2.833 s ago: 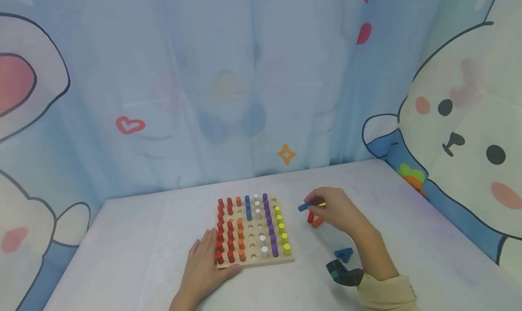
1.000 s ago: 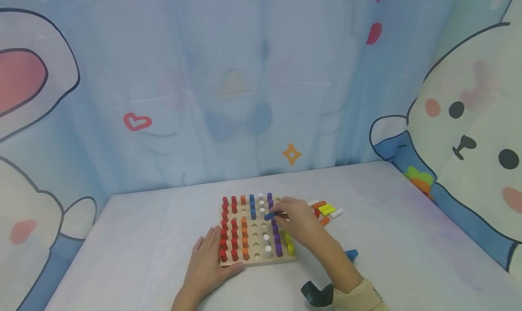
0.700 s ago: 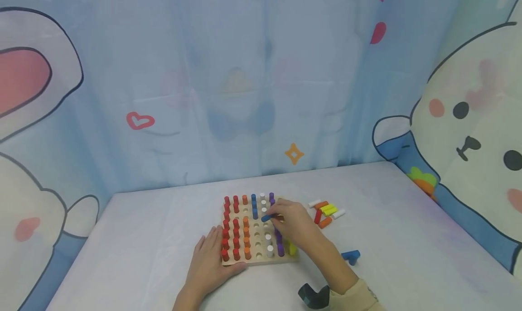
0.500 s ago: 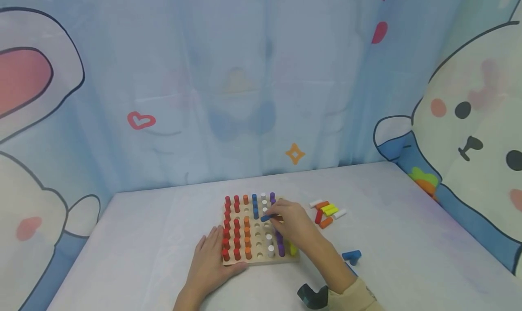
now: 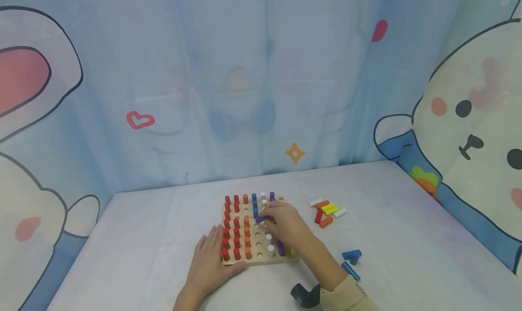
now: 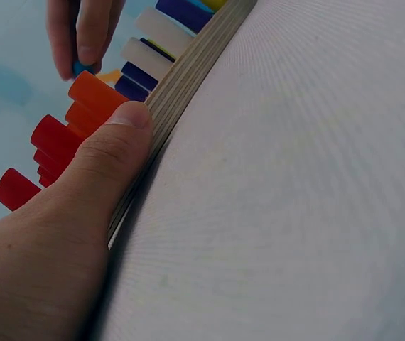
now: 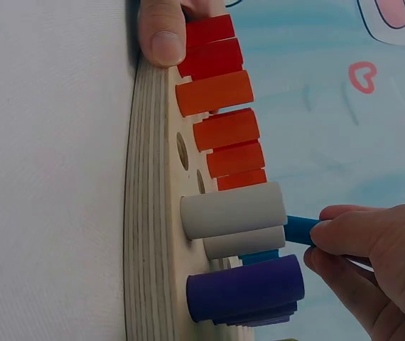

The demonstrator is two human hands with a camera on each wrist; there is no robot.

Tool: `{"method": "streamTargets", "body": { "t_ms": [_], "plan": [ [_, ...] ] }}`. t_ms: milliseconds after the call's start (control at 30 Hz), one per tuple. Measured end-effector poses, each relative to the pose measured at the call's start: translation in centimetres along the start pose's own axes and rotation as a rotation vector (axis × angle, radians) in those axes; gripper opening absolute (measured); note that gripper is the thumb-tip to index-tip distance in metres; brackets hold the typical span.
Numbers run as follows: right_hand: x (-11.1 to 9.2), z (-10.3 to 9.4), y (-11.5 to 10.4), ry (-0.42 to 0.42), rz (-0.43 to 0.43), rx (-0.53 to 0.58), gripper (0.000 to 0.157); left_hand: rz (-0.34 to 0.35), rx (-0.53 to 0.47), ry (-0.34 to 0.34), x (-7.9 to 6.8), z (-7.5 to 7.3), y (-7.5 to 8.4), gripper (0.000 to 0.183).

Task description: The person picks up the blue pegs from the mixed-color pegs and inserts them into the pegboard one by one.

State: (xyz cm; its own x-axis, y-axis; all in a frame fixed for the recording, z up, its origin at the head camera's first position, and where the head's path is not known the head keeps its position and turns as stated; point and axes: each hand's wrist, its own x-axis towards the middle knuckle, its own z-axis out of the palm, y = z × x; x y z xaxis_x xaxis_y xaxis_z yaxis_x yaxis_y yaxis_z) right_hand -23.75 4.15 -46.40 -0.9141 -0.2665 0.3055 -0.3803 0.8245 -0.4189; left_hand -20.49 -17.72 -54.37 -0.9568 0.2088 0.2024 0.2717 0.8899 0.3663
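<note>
My right hand (image 5: 285,222) pinches a blue peg (image 5: 259,219) over the wooden pegboard (image 5: 273,261), just in front of the standing blue pegs (image 5: 255,207). In the right wrist view the held blue peg (image 7: 302,229) sticks out from thumb and fingers, partly behind a white peg (image 7: 234,210). My left hand (image 5: 205,263) rests against the board's left side with its fingers straight and its thumb along the front edge. Red pegs (image 5: 226,232), orange pegs (image 5: 247,232), white pegs (image 5: 271,251) and purple pegs (image 5: 280,248) stand in columns. My right hand hides part of the right columns.
Loose white, orange, red and yellow pegs (image 5: 329,209) lie right of the board. Several blue pegs (image 5: 351,254) lie nearer, by the right forearm. A dark wrist device (image 5: 306,296) sits by the beige sleeve (image 5: 346,297). A printed curtain (image 5: 183,98) hangs behind the table.
My right hand has carried the blue peg from beside the loose pegs leftward over the board, lately a little farther left toward the blue column. My left hand stays at the board.
</note>
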Motion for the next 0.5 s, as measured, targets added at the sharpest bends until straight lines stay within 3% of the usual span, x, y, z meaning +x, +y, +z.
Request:
{"method": "streamTargets", "body": {
  "t_ms": [500],
  "plan": [
    [0.27, 0.91, 0.11, -0.062, -0.010, -0.007, 0.015, 0.002, -0.012, -0.003, 0.07, -0.09, 0.02, 0.118]
  ]
}}
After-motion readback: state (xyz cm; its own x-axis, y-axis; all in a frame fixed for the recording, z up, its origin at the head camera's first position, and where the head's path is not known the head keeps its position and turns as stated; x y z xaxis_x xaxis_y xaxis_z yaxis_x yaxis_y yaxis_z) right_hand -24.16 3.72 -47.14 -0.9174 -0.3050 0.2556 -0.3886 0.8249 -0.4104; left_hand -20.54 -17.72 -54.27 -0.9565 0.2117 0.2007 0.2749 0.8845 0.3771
